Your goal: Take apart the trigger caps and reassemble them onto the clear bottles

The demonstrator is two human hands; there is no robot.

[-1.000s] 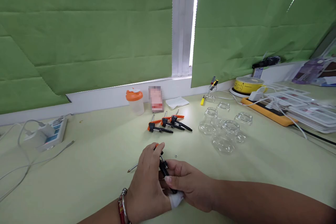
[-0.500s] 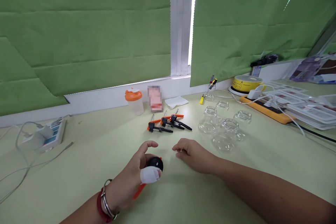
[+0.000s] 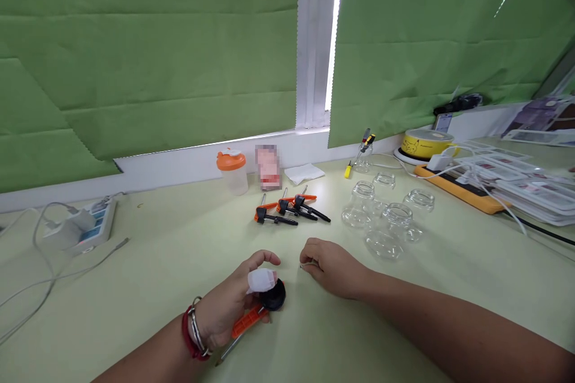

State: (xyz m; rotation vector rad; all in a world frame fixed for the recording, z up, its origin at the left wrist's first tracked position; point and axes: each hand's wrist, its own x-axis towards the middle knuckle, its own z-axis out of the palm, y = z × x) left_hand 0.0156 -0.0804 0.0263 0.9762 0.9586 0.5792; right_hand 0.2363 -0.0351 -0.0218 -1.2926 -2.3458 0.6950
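My left hand (image 3: 238, 296), its thumb wrapped in white, holds a black and orange part (image 3: 251, 320) with a round black head and a metal rod reaching down to the left. To its right, my right hand (image 3: 330, 266) is low over the table, fingertips pinched on a tiny metallic piece (image 3: 302, 266) that barely shows. Beyond both hands lie several similar orange and black assemblies (image 3: 290, 209) with upright metal rods. Clear glass jars (image 3: 384, 236) stand right of them.
An orange-lidded cup (image 3: 233, 173) and a white tissue (image 3: 304, 173) are at the back. Screwdrivers (image 3: 363, 149) stand in a jar. A yellow container (image 3: 424, 143) and an orange power strip (image 3: 460, 188) are right. Another power strip (image 3: 99, 224) with cables is left.
My left hand has shifted slightly right and turned the part, so its orange body and rod now show. A tiny metallic piece now shows at my right fingertips. The view has shifted slightly.
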